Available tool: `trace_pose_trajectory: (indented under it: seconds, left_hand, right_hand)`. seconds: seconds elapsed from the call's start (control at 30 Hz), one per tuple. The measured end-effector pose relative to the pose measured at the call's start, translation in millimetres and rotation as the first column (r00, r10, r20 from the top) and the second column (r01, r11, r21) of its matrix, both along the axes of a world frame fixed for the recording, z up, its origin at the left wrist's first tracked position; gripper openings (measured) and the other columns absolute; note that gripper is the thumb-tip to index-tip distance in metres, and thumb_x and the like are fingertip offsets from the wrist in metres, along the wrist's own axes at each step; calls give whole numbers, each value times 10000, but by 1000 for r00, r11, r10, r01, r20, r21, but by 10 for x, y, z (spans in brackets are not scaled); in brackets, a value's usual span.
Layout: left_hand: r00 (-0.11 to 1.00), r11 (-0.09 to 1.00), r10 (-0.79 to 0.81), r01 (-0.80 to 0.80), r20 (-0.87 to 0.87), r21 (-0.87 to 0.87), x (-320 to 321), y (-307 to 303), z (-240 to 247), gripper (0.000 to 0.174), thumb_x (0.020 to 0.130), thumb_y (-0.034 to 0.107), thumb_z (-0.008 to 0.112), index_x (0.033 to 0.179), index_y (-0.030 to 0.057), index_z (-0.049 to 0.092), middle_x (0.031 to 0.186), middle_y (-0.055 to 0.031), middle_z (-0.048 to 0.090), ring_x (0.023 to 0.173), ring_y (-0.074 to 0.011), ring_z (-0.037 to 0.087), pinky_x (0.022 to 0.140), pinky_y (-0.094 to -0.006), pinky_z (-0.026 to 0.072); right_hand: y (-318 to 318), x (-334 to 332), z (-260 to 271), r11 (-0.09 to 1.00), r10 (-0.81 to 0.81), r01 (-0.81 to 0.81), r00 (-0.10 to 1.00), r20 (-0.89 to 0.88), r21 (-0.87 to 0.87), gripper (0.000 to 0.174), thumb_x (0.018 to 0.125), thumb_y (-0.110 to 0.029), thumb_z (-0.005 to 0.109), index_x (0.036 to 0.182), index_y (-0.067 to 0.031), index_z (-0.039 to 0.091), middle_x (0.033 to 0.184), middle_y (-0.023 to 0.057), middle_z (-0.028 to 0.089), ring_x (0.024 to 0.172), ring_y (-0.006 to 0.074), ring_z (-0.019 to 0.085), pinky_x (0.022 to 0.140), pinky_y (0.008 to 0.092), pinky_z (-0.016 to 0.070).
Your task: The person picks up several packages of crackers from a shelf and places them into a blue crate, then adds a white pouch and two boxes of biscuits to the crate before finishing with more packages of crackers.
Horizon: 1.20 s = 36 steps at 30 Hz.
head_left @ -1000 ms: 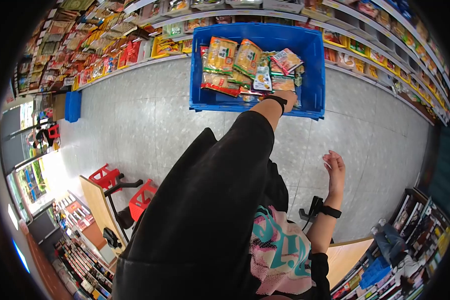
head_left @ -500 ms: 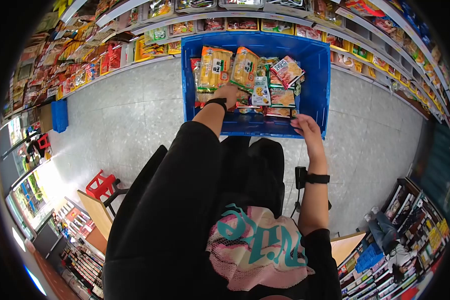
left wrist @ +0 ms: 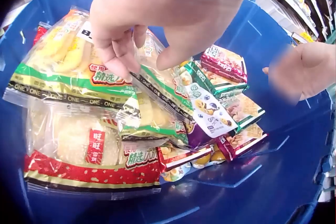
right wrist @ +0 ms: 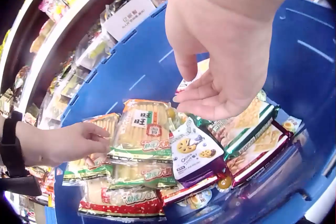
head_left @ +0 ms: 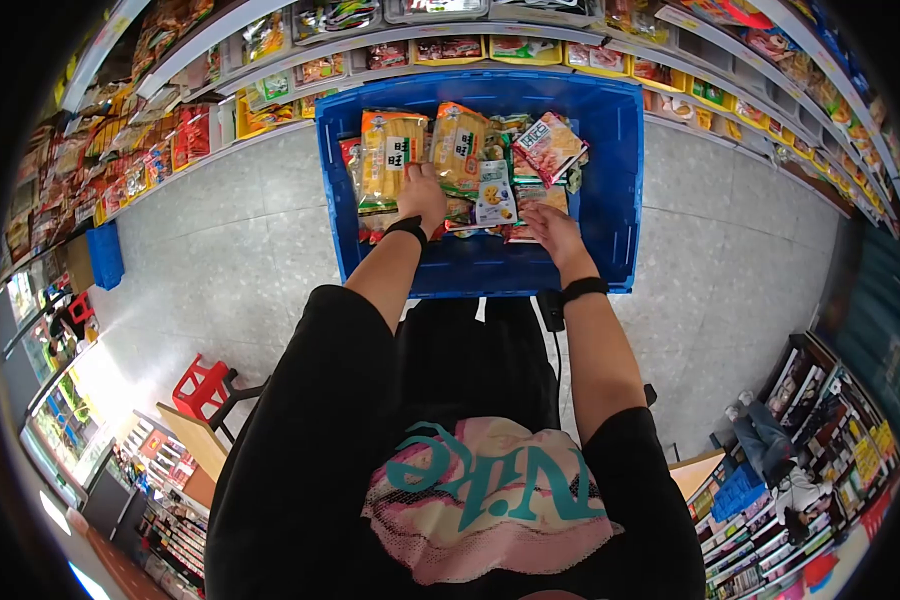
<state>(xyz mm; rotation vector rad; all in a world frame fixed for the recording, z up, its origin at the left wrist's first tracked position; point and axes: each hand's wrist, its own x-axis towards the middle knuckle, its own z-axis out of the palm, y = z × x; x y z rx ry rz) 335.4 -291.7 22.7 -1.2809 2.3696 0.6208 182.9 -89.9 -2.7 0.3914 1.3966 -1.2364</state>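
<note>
In the blue crate point(head_left: 610, 200), two bags of rice crackers, the left bag point(head_left: 382, 150) and the right bag point(head_left: 458, 145), lie side by side. My left hand point(head_left: 423, 195) is over the gap between them, loosely bent fingertips point(left wrist: 121, 69) right at the bags' green-striped ends. My right hand point(head_left: 555, 235) hovers above the right-side snacks with fingers relaxed, nothing in its grasp. Near it lie a white-and-purple cookie pouch point(right wrist: 194, 153), a red-edged biscuit packet point(head_left: 548, 148) and green-edged biscuit packs point(right wrist: 249, 127). A red-striped cracker bag point(left wrist: 94, 166) lies at the crate's near left.
Stocked snack shelves point(head_left: 530, 40) run along the crate's far side. Tiled floor point(head_left: 240, 230) spreads on both sides. A red stool point(head_left: 200, 388) stands at the lower left, another blue crate point(head_left: 104, 256) farther left. Someone point(head_left: 780, 460) is among shelves at the lower right.
My left hand has moved from the crate's right part leftward to the two cracker bags. My right hand has come up from outside the crate to over the biscuit packets.
</note>
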Motion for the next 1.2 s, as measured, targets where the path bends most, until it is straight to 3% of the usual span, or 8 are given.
trace_pose_trajectory:
  seconds: [0.1, 0.23, 0.33, 0.43, 0.7, 0.83, 1.07, 1.2]
  left_hand:
    - [999, 993, -20, 16, -32, -119, -34, 30, -47, 391, 789, 63, 576, 1156, 35, 444, 1141, -159, 459, 1122, -329, 467, 843, -380, 501]
    - [995, 977, -76, 62, -61, -203, -24, 51, -116, 397, 781, 57, 582, 1154, 37, 448, 1138, -161, 462, 1107, -337, 476, 857, -390, 490]
    - [997, 990, -43, 35, -56, -134, -37, 32, -175, 520, 774, 149, 622, 1230, 21, 408, 1164, -191, 459, 1119, -366, 463, 909, -424, 457]
    - [997, 982, -54, 43, -59, -185, -80, 64, -118, 430, 783, 90, 604, 1174, 39, 432, 1122, -166, 475, 1080, -350, 500, 845, -410, 497]
    - [993, 980, -70, 51, -91, -191, -11, 58, -180, 470, 782, 119, 615, 1200, 32, 419, 1124, -178, 474, 1077, -353, 501, 841, -413, 500]
    - [993, 991, -14, -2, -120, -131, -28, 55, -184, 490, 776, 139, 621, 1208, 24, 421, 1120, -191, 473, 1080, -359, 495, 847, -421, 494]
    - [985, 989, 85, -102, -150, -107, -62, 31, -236, 514, 770, 151, 632, 1218, 19, 416, 1105, -196, 475, 1080, -370, 483, 892, -425, 457]
    - [970, 986, 108, -133, -216, -103, -27, -21, -383, 525, 769, 229, 682, 1194, 18, 459, 1114, -185, 503, 1090, -347, 486, 908, -408, 445]
  right_hand:
    - [-36, -29, -143, 999, -11, 10, 999, 32, 36, 239, 937, -207, 475, 1091, -71, 597, 1039, 52, 650, 977, 155, 616, 828, 271, 477]
    - [-67, -123, -218, 999, -5, 3, 999, 42, 51, 223, 935, -208, 474, 1058, -82, 612, 1025, 30, 652, 940, 125, 612, 801, 240, 449]
    - [-111, -221, -253, 998, 6, -9, 999, 49, 61, 199, 936, -207, 467, 1042, -87, 586, 1035, 40, 643, 933, 143, 615, 821, 258, 447]
    - [-172, -318, -318, 995, -9, 8, 1000, 8, 98, 178, 937, -198, 464, 1034, -84, 560, 1082, 60, 615, 935, 155, 622, 828, 271, 452]
    - [-333, -448, -529, 969, -118, 118, 993, -12, 218, 401, 949, -263, 512, 1288, -57, 451, 1169, 48, 554, 1013, 184, 619, 722, 264, 521]
    - [-374, -488, -585, 959, -139, 132, 990, 12, 251, 423, 952, -272, 508, 1305, -51, 436, 1164, 49, 555, 1006, 184, 621, 730, 264, 522]
    - [-340, -531, -692, 952, -131, 115, 991, 38, 284, 395, 924, -353, 559, 1179, -57, 499, 1062, 42, 592, 929, 177, 644, 701, 254, 519]
    - [-300, -554, -793, 943, -101, 100, 995, -11, 318, 350, 894, -376, 604, 1086, -89, 544, 964, 32, 612, 867, 163, 648, 673, 251, 517]
